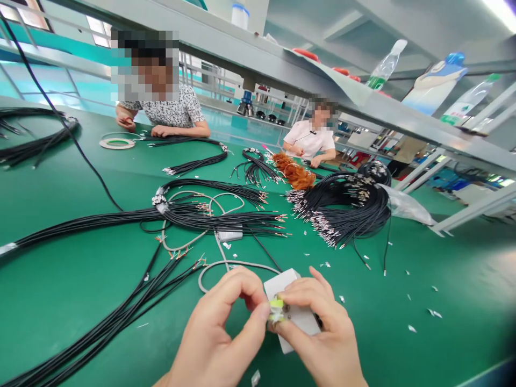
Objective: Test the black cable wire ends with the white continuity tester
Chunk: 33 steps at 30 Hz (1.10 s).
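At the front of the green table, my left hand point(229, 322) and my right hand point(322, 322) meet fingertip to fingertip. Between them is a small yellow-green and silvery piece point(276, 309), pinched by thumb and finger on both sides. Its exact kind cannot be made out, as fingertips cover its edges. Behind and below my right hand a white rectangular box point(304, 321) lies on the table, partly hidden by the fingers. A grey cable point(237, 263) loops on the table just beyond my hands.
Black cable bundles point(226, 219) with bared ends spread to the left and centre. A large coiled pile point(342, 204) lies at right. White scraps point(411, 328) dot the table point(455, 269). Overhead runs a shelf point(282, 59) holding bottles. Two people sit across the table.
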Available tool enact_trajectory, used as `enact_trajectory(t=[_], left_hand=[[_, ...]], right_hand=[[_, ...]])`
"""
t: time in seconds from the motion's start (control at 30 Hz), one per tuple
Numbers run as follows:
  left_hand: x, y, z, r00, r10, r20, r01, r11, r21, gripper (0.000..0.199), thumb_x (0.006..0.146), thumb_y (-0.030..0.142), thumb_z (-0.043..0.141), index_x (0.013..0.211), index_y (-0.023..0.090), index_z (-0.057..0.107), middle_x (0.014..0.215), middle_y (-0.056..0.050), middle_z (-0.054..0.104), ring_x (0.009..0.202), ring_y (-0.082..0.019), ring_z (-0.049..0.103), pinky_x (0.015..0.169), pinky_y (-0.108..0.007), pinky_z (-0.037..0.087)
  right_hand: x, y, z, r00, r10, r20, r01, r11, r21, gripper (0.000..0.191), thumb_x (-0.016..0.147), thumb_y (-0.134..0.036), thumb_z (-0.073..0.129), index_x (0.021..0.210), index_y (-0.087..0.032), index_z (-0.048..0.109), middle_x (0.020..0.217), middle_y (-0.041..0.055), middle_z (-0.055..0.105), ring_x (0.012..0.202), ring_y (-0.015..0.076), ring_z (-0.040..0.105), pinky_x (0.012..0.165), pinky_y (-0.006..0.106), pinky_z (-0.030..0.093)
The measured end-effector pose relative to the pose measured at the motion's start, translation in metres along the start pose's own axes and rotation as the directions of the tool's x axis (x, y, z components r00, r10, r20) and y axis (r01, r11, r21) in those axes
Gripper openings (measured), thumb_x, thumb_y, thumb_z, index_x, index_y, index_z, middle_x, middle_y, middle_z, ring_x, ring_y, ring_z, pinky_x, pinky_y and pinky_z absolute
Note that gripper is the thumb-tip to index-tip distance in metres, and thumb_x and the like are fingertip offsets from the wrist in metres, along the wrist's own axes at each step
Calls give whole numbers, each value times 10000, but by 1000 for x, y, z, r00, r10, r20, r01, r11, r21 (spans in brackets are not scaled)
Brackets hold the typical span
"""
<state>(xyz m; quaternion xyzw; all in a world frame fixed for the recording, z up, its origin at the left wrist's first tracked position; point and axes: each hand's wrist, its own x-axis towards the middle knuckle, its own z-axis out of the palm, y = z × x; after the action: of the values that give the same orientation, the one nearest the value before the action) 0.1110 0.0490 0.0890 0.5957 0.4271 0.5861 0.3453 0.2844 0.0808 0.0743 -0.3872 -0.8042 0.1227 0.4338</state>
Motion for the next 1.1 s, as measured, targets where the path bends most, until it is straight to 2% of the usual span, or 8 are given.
enact_trajectory(t=[0.13, 0.23, 0.33, 0.47, 0.6, 0.77, 0.93, 1.1], left_hand=[[-22, -13, -24, 998, 55, -23, -54, 998, 44, 166, 872, 96, 546, 780, 233, 560, 769, 2, 566, 738, -157, 556, 683, -239, 459], [-38, -18, -38, 998, -9, -54, 12, 998, 65, 152, 883, 114, 550, 792, 232, 575, 786, -13, 572, 767, -173, 555, 709, -256, 454], [-51, -23, -47, 987, -149, -62, 149, 989, -2, 131, 896, 185, 567, 770, 215, 586, 783, -22, 559, 757, -178, 540, 691, -256, 441], [-62, -30, -57, 911, -411, -1, 406, 900, -162, 200, 881, 322, 625, 735, 189, 595, 760, -11, 534, 708, -157, 487, 648, -238, 410], [-74, -37, -67, 827, -560, 53, 550, 785, -286, 273, 854, 408, 659, 725, 179, 587, 700, 15, 499, 677, -140, 442, 650, -234, 376], [-85, -39, -77, 800, -598, 51, 576, 740, -347, 282, 842, 398, 676, 701, 175, 576, 701, 11, 511, 666, -144, 456, 662, -252, 383], [-87, -36, -84, 808, -587, -45, 513, 739, -438, 200, 823, 287, 694, 705, 170, 583, 836, -23, 576, 725, -148, 497, 702, -256, 408], [-95, -37, -89, 797, -596, -103, 501, 746, -438, 213, 825, 270, 696, 687, 179, 562, 747, -7, 596, 680, -143, 527, 685, -255, 416]], right_hand=[[-3, -12, 10, 994, -60, 88, 64, 997, -46, 205, 761, -224, 762, 887, -267, 606, 805, -54, 713, 765, 176, 677, 1088, 474, 237], [-6, -21, 20, 986, -116, 120, 125, 989, -73, 175, 786, -216, 738, 900, -268, 615, 799, -54, 718, 752, 167, 675, 1087, 464, 241], [-10, -31, 32, 995, -86, 59, 90, 994, -58, 126, 809, -194, 709, 871, -263, 624, 766, -58, 705, 733, 156, 662, 1092, 466, 230], [-16, -39, 46, 995, -90, 51, 93, 994, -57, 106, 827, -166, 684, 866, -249, 631, 764, -56, 695, 744, 148, 654, 1092, 457, 219], [-21, -41, 54, 987, -131, 95, 140, 985, -96, 86, 853, -147, 644, 871, -230, 631, 771, -46, 693, 757, 148, 655, 1090, 443, 216], [-22, -42, 59, 981, -140, 136, 159, 977, -143, 101, 885, -139, 588, 895, -233, 626, 792, -37, 699, 778, 157, 648, 1089, 459, 218], [-29, -41, 69, 960, -172, 219, 214, 959, -186, 90, 905, -153, 561, 911, -216, 624, 807, -18, 702, 791, 178, 643, 1078, 484, 215], [-45, -38, 90, 931, -198, 307, 280, 927, -248, 191, 926, -106, 480, 894, -199, 645, 787, 11, 698, 799, 191, 645, 1067, 504, 232]])
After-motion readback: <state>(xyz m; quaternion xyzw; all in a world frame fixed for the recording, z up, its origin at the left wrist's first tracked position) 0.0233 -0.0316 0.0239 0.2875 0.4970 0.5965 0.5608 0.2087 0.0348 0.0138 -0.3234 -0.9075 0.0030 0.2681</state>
